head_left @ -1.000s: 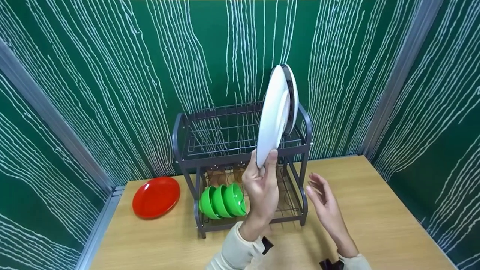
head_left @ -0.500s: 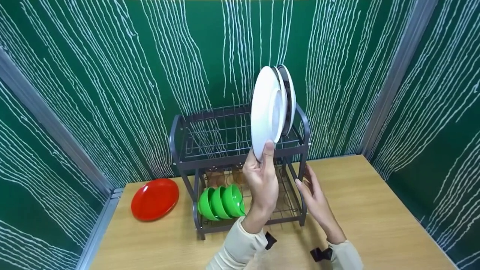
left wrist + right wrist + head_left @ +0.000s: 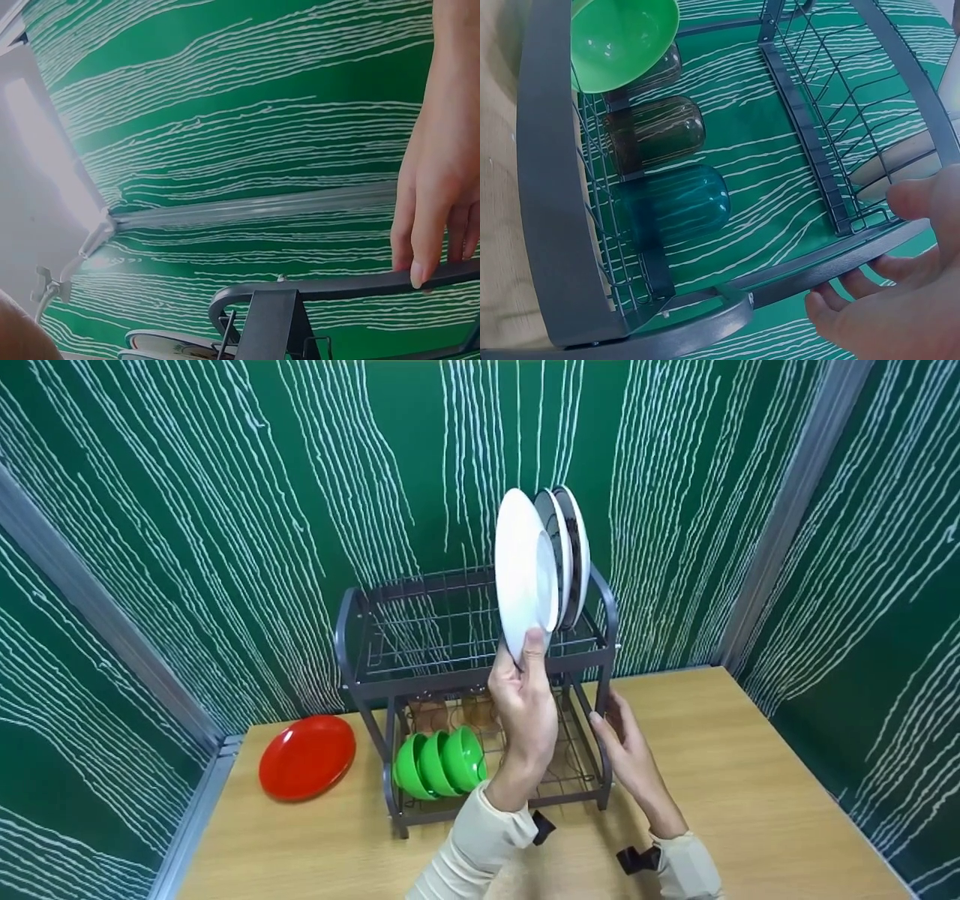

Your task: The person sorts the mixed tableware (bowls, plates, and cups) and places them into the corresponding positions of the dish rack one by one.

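My left hand (image 3: 523, 712) pinches a white plate (image 3: 517, 570) by its lower edge, thumb on one side and fingers on the other. The plate stands nearly upright over the upper tier of a dark metal dish rack (image 3: 420, 686). Close to its right, two more plates (image 3: 565, 562) with dark inner faces stand on edge in that tier. My right hand (image 3: 634, 746) grips the rack's right side post, with the thumb (image 3: 915, 199) on one side of the bar and the fingers on the other. Only a blurred bit of the left hand enters the left wrist view.
Several green bowls (image 3: 439, 765) lean in a row on the lower tier's left. Behind them are upturned glasses, among them a teal glass (image 3: 676, 208) and a brown glass (image 3: 656, 133). A red plate (image 3: 307, 757) lies on the wooden table (image 3: 315, 847). Green walls enclose the back and sides.
My left hand has moved the white plate left and slightly away from the standing plates, with a gap now between them. My right hand has come left onto the rack's side post.
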`<act>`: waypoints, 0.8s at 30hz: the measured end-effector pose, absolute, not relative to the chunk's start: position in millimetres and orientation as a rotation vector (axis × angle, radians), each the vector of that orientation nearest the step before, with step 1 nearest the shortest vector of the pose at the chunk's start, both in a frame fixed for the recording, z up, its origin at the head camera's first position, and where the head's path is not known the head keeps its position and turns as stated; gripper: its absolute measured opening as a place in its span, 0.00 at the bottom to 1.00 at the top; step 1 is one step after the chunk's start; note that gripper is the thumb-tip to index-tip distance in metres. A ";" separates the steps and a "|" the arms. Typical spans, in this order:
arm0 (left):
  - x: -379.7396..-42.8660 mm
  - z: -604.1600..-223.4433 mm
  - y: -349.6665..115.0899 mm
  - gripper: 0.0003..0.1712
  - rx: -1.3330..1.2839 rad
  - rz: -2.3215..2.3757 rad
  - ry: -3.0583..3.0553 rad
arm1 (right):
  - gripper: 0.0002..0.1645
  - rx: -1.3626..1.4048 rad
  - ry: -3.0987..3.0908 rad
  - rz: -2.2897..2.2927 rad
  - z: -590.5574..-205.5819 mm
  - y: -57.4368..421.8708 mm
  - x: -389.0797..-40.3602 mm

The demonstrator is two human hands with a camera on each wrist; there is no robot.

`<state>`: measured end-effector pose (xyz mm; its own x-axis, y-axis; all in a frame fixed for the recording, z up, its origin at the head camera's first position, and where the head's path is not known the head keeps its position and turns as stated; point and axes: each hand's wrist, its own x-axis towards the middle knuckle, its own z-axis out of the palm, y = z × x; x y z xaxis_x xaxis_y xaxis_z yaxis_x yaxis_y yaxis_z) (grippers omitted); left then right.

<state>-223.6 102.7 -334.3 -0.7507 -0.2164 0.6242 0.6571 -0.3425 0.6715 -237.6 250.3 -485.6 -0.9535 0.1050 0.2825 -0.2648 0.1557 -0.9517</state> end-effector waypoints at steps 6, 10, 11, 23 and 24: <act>-212.0 -311.7 98.4 0.18 -0.586 -2.158 -1.430 | 0.36 0.170 -2.110 1.870 -503.6 255.4 -248.6; -217.2 -308.1 98.2 0.18 -0.551 -2.123 -1.537 | 0.36 0.173 -2.104 1.862 -504.8 255.7 -249.8; -220.8 -309.3 98.5 0.18 -0.551 -2.122 -1.556 | 0.36 0.176 -2.100 1.863 -504.7 255.5 -250.0; -250.2 -307.8 92.4 0.19 -0.574 -2.092 -1.667 | 0.32 0.223 -2.001 1.900 -508.0 252.8 -254.3; -250.9 -307.0 91.6 0.18 -0.586 -2.080 -1.682 | 0.32 0.215 -2.000 1.899 -507.9 252.5 -254.4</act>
